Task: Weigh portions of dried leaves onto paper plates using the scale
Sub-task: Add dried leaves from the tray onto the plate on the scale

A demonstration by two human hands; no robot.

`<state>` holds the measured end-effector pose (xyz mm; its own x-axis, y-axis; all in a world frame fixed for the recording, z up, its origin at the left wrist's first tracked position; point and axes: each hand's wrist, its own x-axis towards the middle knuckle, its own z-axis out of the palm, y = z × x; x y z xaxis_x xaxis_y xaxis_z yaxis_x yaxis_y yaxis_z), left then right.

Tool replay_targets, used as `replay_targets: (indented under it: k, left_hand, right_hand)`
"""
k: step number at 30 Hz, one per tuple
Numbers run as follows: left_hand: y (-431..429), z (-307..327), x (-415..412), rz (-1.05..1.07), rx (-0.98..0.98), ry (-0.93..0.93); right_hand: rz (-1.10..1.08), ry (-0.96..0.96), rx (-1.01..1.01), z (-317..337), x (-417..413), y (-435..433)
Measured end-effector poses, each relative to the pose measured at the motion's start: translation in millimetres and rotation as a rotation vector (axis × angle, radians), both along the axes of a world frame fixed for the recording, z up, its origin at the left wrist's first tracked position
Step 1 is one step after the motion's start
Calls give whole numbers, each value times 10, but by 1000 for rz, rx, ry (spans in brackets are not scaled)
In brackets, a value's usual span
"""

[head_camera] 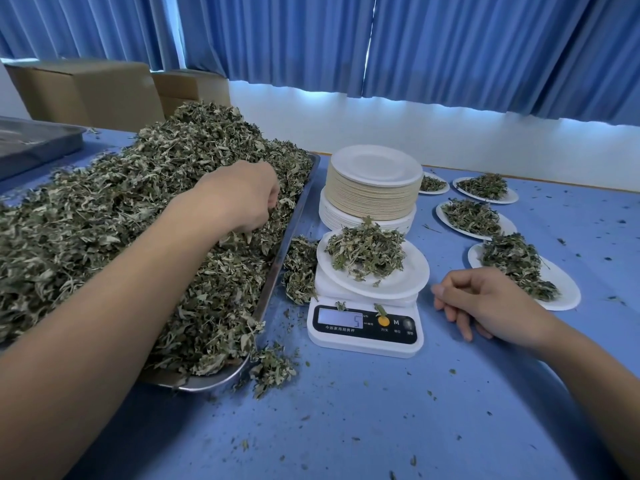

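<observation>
Worked at a blue table (381, 410), crumbed with leaf bits, before blue curtains (450, 46) and cardboard boxes (86, 91). Heaped the dried leaves (121, 209) high in a metal tray (294, 216) at left, with some spilled over its rim onto the table. Held the left hand (239, 199) in the heap near the tray's right rim, fingers curled down around a pinch of leaves. Rested the right hand (485, 303) on the table just right of the scale (365, 337), fingers loosely curled, gripping nothing. Stood a paper plate (410, 282) on the scale, tilted and overhanging its platform, with a modest portion (367, 252) on it. Read the lit display (341, 317) only in part: one digit resembling a 5. Set a stack of plates (374, 181) behind the scale and several filled plates (474, 216) to the right. Judged the step in hand as topping up the portion: best done by lifting a small, loose pinch, dropping it on the plate's middle without pressing plate or platform, and letting the reading settle before adding more. Judged it wise also to level the plate and to clear the spilled clump (298, 271) lying just beside the scale's left edge, lest leaves leaning on the plate falsify the weight.
</observation>
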<state>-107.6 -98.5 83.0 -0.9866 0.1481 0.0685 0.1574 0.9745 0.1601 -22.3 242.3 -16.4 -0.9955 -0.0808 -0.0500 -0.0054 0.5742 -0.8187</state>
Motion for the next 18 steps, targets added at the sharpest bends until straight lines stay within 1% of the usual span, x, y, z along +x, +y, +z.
replay_targets:
  k: [4, 8, 13, 15, 18]
  left_hand:
    - [-3, -33, 11, -22, 8, -8]
    - [18, 35, 9, -48, 57, 60]
    - [-34, 59, 41, -67, -40, -41]
    - [-26, 59, 51, -46, -35, 1]
    - [13, 92, 55, -65, 103, 142]
  right_hand:
    - [-6, -4, 2, 10, -6, -16]
    - [-7, -4, 2, 19, 14, -16]
    - [-10, -6, 4, 21, 14, -19]
    - [-10, -5, 1, 21, 13, -21]
    - [-11, -3, 3, 20, 12, -21]
